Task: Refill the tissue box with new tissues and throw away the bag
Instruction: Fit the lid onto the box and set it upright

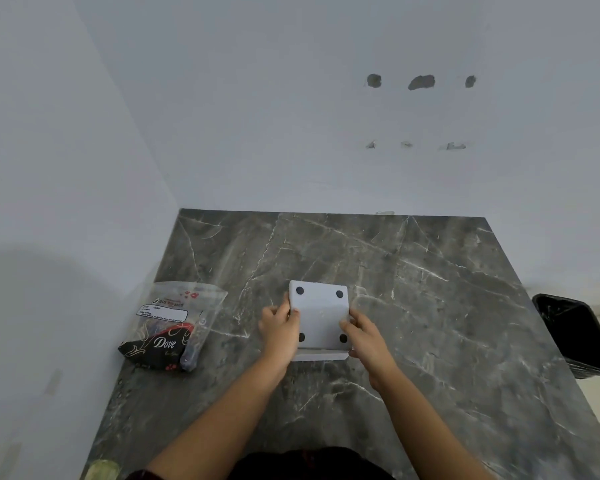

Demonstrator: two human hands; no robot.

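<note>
Hands are gripping the upturned box (321,315) on the table (413,306): left hand (279,329), right hand (366,337); bag (172,327) lying left.

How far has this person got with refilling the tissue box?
Early on. The white tissue box lies upside down on the marble counter, four dark feet up, gripped by the left hand and right hand; its bottom panel looks partly slid open. The tissue pack sits apart to the left, seemingly unopened. Left: loading tissues, closing up, and dropping the bag in the black bin.
</note>
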